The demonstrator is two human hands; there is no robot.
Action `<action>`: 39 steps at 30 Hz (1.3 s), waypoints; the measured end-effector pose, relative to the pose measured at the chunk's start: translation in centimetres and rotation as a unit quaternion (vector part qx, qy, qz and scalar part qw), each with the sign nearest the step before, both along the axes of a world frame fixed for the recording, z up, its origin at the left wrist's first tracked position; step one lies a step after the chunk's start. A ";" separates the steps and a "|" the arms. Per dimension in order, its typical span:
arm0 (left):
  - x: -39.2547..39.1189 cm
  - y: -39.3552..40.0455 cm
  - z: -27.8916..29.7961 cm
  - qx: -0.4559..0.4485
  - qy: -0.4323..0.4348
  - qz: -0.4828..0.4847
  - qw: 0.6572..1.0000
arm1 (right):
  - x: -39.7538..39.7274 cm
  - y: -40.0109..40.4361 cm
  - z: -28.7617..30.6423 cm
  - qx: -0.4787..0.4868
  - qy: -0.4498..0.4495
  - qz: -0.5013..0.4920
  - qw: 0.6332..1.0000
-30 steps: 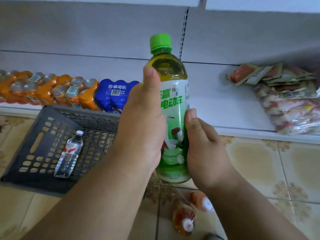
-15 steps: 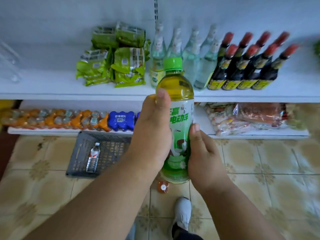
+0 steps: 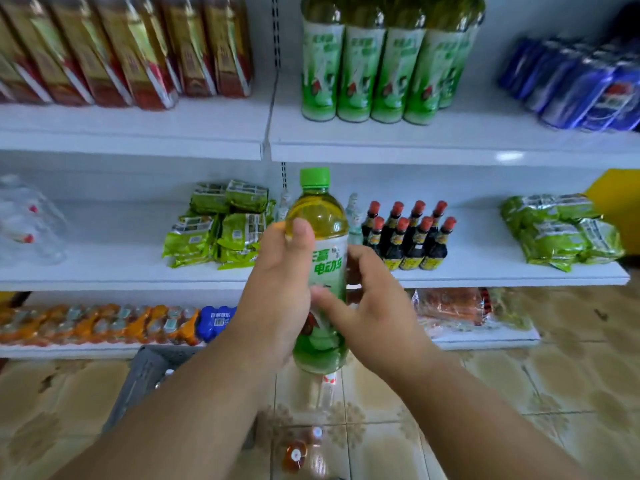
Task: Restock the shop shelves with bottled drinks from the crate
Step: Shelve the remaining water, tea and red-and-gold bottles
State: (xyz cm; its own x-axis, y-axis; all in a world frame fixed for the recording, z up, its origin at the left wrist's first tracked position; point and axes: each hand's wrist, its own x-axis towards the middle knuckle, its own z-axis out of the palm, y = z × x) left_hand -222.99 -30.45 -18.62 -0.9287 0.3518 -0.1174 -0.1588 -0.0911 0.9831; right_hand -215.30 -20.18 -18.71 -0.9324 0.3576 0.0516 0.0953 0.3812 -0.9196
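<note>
I hold a green-capped bottle of yellow tea upright in front of the shelves. My left hand grips its body from the left, thumb up near the shoulder. My right hand holds it from the right, with the thumb across the label. Several matching green-label tea bottles stand on the upper shelf, straight above. The dark grey crate sits on the floor at lower left, mostly hidden behind my left forearm.
The middle shelf carries green snack packets, dark sauce bottles with red caps and more green packets. Red-gold cartons and blue cans stand on top. Orange and blue bottle packs line the bottom. Loose bottles lie on the tiles.
The view has risen from the bottom shelf to the upper shelves, and the bottle has come up with both hands. My right hand has shifted round the label.
</note>
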 end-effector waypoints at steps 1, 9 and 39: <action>-0.4 0.1 0.8 -0.006 0.014 -0.015 1.000 | -0.2 0.1 0.8 0.010 0.010 -0.007 1.000; -2.8 3.1 8.5 -0.014 0.125 -0.116 0.985 | -2.1 4.3 6.6 -0.004 0.085 -0.065 0.994; -14.3 31.5 8.7 -0.011 0.132 0.034 0.991 | -21.3 40.8 8.1 0.160 0.106 -0.135 0.972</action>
